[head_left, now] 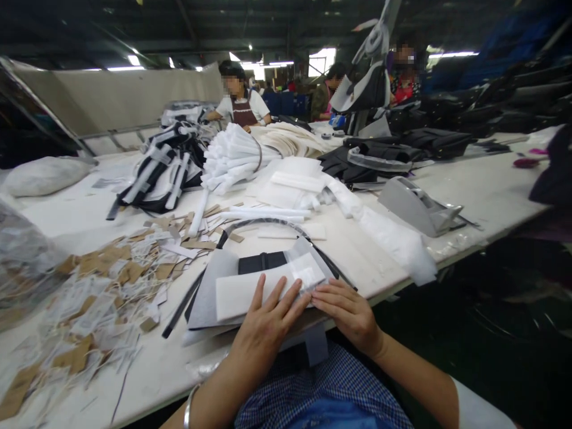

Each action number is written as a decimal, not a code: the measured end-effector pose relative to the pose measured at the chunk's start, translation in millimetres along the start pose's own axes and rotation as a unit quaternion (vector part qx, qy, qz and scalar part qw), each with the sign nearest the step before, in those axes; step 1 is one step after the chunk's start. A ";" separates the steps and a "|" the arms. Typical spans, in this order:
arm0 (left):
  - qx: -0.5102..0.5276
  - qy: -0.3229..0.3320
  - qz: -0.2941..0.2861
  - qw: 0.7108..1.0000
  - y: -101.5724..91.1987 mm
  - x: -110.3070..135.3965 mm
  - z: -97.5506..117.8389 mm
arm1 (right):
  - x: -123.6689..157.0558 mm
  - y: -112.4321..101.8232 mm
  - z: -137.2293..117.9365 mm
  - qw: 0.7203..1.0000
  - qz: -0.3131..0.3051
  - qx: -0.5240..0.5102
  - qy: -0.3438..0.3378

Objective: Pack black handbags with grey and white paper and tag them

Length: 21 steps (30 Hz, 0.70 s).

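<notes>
on the worktable [353, 253]: one white foam pad [232, 298] (lying over a handled bag [263, 262]).
our left hand [266, 326] lies on it, fingers spread; our right hand [351, 316], fingers together, is at its right end, gripping or not we cannot tell.

Both hands [270, 322] at wht foam strip [239, 295] atop blk-handled bag [261, 262], tags [96, 262] to L.

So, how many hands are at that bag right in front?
2: the left hand, fingers spread on the white sheet, and the right hand near that sheet's right end, by the bag.
</notes>
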State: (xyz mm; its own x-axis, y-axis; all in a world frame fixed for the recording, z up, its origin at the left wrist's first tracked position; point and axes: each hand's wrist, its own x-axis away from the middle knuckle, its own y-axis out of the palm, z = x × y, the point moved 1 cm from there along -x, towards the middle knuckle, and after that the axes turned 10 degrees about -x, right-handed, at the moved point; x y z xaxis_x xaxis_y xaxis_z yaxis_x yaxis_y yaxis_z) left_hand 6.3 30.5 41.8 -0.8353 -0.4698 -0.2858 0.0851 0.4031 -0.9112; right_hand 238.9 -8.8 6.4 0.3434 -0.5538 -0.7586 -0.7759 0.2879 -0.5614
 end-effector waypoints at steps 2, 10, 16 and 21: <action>0.016 0.013 -0.006 1.000 1.1 1.7 -1.4 | 4.8 3.6 -0.3 1.000 0.000 -0.002 0.012; 0.031 -0.024 0.060 0.997 14.6 7.9 6.3 | 5.8 2.7 -10.6 0.999 -0.027 0.036 0.027; 0.024 -0.012 0.053 0.998 13.1 8.3 4.2 | 44.9 -12.3 -27.8 0.987 -0.031 0.143 0.066; 0.008 -0.025 0.057 0.998 12.4 7.9 7.6 | 82.1 11.4 -28.8 0.987 -0.036 0.154 0.037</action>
State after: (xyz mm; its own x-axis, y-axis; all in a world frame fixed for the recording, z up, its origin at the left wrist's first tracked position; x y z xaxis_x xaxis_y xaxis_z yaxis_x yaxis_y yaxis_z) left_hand 4.9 25.8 26.0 -0.7911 -0.4611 -0.4020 0.1873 0.4430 -0.8767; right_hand 243.0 -73.4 -52.7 0.3427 -0.6337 -0.6935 -0.5491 0.4638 -0.6952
